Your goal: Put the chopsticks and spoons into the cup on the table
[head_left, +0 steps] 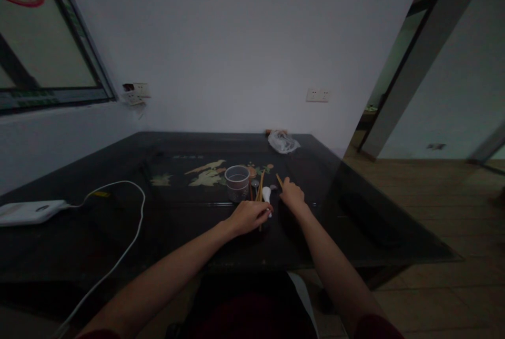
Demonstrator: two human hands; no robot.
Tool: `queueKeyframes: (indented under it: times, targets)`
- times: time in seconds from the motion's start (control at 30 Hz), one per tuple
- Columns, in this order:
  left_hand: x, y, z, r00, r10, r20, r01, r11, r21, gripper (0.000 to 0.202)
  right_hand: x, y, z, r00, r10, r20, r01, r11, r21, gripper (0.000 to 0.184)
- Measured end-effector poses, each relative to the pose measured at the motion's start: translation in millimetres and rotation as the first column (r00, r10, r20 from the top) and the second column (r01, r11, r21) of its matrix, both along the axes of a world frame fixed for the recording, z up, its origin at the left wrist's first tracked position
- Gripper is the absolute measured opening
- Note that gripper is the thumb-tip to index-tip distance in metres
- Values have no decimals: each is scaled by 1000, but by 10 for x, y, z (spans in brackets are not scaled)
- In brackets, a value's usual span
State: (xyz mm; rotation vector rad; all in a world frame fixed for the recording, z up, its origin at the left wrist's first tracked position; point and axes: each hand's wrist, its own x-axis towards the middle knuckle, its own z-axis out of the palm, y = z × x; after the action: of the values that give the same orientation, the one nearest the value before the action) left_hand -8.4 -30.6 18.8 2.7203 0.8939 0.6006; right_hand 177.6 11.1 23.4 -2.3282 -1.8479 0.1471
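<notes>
My left hand (249,217) is closed, with thumb and fingertips at the handle of a white soup spoon (266,192). Beside the spoon, wooden chopsticks (261,186) pass under this hand, their lower ends showing below it. A metal spoon (255,184) lies close to them. My right hand (292,195) is wrapped round wooden chopsticks (279,180) whose tips point away from me; whether it is one or a pair, I cannot make out. Just left of the utensils stands a see-through grey cup with a pale rim (237,183), upright.
The dark glossy table (177,244) has a printed flower-and-bird pattern. A crumpled clear plastic bag (283,141) lies at the back edge. At left, a white power bank (31,212) trails a white cable (140,218). A dark flat object (369,218) lies at right.
</notes>
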Motion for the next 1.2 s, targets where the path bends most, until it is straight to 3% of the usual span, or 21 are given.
queueKeyframes:
  times: [0.17, 0.3, 0.37, 0.53, 0.63, 0.77, 0.93, 1.2]
  targets:
    - [-4, -12, 22, 1000, -3, -2, 3, 1000, 2, 22, 143, 54, -5, 991, -26, -131, 32, 999, 40, 32]
    - [-6, -19, 24, 1000, -4, 14, 4, 1000, -1, 22, 234, 126, 0, 926, 65, -371, 28, 971, 239, 27]
    - [-4, -21, 21, 1000, 3, 26, -2, 1000, -11, 22, 227, 144, 22, 831, 178, -527, 29, 932, 360, 28]
    - [1, -18, 16, 997, 32, 69, -29, 999, -40, 24, 125, 76, 149, 426, 450, -784, 16, 863, 504, 48]
    - [2, -13, 15, 992, 67, 103, -60, 996, -67, 25, 79, 2, 234, 322, 497, -806, 10, 849, 528, 49]
    - [6, -1, 4, 979, 94, 180, -73, 991, -116, 27, 50, -83, 332, 295, 562, -773, -32, 814, 580, 40]
    - [20, 15, -14, 961, 107, 253, -64, 983, -171, 29, 8, -187, 423, 276, 633, -723, -183, 774, 607, 33]
    - [30, -2, -1, 964, 93, 250, -43, 979, -198, 29, 60, -283, 502, 349, 646, -679, -282, 763, 581, 33]
